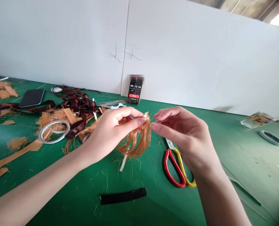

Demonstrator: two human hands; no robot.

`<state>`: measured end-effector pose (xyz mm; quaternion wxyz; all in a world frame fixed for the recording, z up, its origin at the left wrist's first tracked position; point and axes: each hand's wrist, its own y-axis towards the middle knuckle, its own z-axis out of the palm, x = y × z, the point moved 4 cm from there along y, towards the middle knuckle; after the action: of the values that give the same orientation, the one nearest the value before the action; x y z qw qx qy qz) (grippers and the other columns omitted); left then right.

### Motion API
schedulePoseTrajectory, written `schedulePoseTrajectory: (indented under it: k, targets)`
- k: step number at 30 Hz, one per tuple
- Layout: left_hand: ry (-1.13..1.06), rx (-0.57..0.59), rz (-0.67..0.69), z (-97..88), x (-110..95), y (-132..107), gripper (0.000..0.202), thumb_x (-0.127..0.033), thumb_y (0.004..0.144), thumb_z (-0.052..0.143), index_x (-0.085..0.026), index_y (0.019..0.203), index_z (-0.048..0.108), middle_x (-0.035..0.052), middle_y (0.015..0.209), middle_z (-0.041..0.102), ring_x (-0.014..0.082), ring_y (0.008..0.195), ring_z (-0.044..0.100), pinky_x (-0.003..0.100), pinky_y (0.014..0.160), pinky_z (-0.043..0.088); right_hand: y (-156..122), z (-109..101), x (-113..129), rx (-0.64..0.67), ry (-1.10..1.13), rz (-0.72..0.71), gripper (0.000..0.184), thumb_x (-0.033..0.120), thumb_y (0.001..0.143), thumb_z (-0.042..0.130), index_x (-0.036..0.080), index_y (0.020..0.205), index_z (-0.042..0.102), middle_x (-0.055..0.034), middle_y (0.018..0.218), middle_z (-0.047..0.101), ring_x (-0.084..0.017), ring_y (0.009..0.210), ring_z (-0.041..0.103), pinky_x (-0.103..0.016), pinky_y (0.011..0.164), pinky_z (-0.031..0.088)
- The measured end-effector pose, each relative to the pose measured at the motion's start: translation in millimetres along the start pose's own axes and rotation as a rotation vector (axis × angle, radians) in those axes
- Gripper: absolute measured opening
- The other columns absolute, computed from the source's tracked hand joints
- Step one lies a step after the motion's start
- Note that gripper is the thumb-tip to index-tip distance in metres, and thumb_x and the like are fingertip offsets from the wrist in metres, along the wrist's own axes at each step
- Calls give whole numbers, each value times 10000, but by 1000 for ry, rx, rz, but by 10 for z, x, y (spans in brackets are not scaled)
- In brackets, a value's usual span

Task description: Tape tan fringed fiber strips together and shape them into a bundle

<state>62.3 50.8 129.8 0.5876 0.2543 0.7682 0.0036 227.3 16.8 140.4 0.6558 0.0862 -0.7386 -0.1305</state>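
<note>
My left hand point(113, 130) is closed in a pinch on a frayed orange ribbon tuft point(137, 141), whose loose threads curl down under the fingers. My right hand point(182, 135) is just to the right of it, thumb and forefinger pressed together at the tuft's upper edge, pinching fine threads. Both hands hover above the green table point(236, 163). Scissors point(177, 166) with one red and one yellow handle lie right under my right hand. A short black strip point(123, 196) rests on the table in front of me.
A phone point(134, 92) showing a timer leans against the white wall board. Dark red ribbons point(75, 103), orange scraps, a tape roll point(54, 131) and a dark phone point(32, 97) crowd the left. A colourful wrapped packet point(257, 120) and a small roll point(271, 137) sit at the far right.
</note>
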Motion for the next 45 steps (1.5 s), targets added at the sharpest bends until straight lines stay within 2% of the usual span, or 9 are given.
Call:
schedulePoseTrajectory:
  k: [7,12,17,23,27,34,39,42,45]
  targets:
    - [73,3,75,-19,-7,-9,122,-346,879,614,-263,880,704,-62,902,726,92,785,662,152,654,503,-47,60,42,-37,-95,-91,121,131,709,762,192,782,686,18,768,716,-94,689,671,-194,671,568]
    - [178,-14,235,-33,-73,-11,80,-218,871,631,-212,876,711,-59,919,739,72,847,675,118,757,505,-31,50,-9,-70,-11,9,219,119,651,796,184,797,646,13,726,713,-116,689,688,-195,641,569]
    - [315,-78,382,-47,-144,-17,55,-171,824,677,-171,845,728,-27,895,756,96,857,692,144,803,521,-10,58,-36,-90,32,97,253,197,640,817,188,792,615,0,705,718,-125,665,684,-219,633,565]
    - [200,-54,222,-91,-113,2,71,-177,799,699,-224,825,746,-69,859,761,85,802,706,119,738,551,-17,70,-59,-68,59,154,256,267,642,816,187,780,617,-10,718,714,-148,692,695,-262,660,577]
    - [148,19,111,-93,-82,31,108,-158,785,699,-236,837,753,-78,852,762,78,785,709,103,735,554,-23,68,-70,-80,49,140,263,211,618,823,191,748,594,2,699,705,-137,666,683,-249,640,573]
    - [145,120,26,-98,-39,68,156,-150,809,657,-241,895,750,-62,907,761,96,844,711,123,775,557,-29,97,-89,-72,38,137,258,167,641,787,196,765,563,9,688,700,-125,659,677,-234,639,570]
    - [181,83,49,-110,-45,72,143,-171,779,699,-241,900,727,-43,943,751,123,855,708,172,770,571,-24,104,-110,-74,2,157,247,190,655,776,198,763,554,12,682,695,-127,650,677,-245,638,571]
    - [176,10,106,-127,-78,59,123,-145,738,731,-227,819,691,-45,860,744,117,787,707,178,740,579,-19,108,-113,-77,3,161,249,207,655,776,203,751,546,10,678,694,-137,650,680,-264,644,574]
    - [132,29,126,-122,-89,47,103,-124,745,712,-216,760,669,-41,803,735,114,732,706,180,707,589,-20,105,-113,-88,-2,171,264,213,638,785,209,739,541,5,676,693,-156,657,687,-293,659,580]
